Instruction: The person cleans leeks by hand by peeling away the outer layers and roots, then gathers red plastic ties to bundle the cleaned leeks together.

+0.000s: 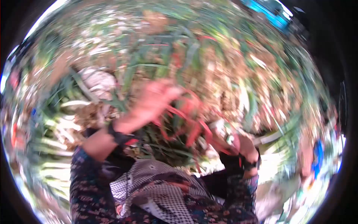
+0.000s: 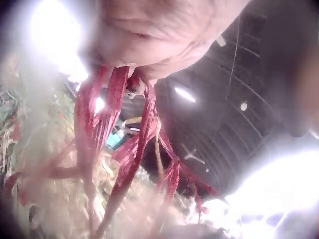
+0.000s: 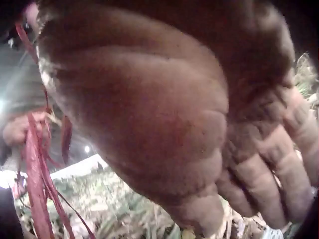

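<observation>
My left hand (image 1: 149, 100) is stretched forward over the heap, blurred by movement. From its curled fingers hang several crinkled red strips (image 2: 132, 162), flat like plastic tying ribbon and tangled with a thin yellowish strand. The right hand (image 3: 144, 109) shows its palm side close up, fingers loosely extended downward and nothing visible between them. In the head view that hand lies to the right of the left one, lower down, with red ribbon crossing in front of it. Around both hands lie long green onions (image 1: 52, 153), with white stems, green leaves and brown roots.
A pale rounded bundle (image 1: 99, 80) lies beyond the left forearm. Something bright blue (image 1: 264, 15) stands at the far upper right. Checked cloth (image 1: 179, 198) covers the lap. A dark ribbed roof (image 2: 234, 119) with lamps arches overhead.
</observation>
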`<action>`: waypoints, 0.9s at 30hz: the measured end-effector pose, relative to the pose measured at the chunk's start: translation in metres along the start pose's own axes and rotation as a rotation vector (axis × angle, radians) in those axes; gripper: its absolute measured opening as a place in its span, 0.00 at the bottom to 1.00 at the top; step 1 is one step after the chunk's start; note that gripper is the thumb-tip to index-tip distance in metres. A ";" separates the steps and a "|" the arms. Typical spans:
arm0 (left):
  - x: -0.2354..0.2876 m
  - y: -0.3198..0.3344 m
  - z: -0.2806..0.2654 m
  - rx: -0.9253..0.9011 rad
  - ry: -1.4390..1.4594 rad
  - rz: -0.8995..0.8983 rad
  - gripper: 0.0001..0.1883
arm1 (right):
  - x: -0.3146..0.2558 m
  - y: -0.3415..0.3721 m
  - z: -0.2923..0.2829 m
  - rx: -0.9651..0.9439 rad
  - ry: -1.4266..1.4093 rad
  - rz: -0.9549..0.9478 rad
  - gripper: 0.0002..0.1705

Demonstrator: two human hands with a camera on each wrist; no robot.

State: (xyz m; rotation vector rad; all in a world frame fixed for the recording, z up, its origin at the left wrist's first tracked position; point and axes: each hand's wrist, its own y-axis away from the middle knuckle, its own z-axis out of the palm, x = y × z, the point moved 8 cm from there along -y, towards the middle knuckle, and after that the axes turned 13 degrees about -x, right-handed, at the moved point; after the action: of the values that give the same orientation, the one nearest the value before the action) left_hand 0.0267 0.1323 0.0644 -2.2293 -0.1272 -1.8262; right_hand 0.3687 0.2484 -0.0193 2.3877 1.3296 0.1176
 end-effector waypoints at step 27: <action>-0.056 0.033 0.037 0.387 0.629 -0.220 0.20 | -0.147 0.077 -0.022 0.756 -0.978 -0.249 0.11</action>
State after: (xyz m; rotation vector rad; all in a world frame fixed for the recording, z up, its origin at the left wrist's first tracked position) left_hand 0.0581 0.1148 -0.0020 -1.3598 -0.5621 -2.2875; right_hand 0.3440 0.0970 0.0485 2.1670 1.2140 -1.6373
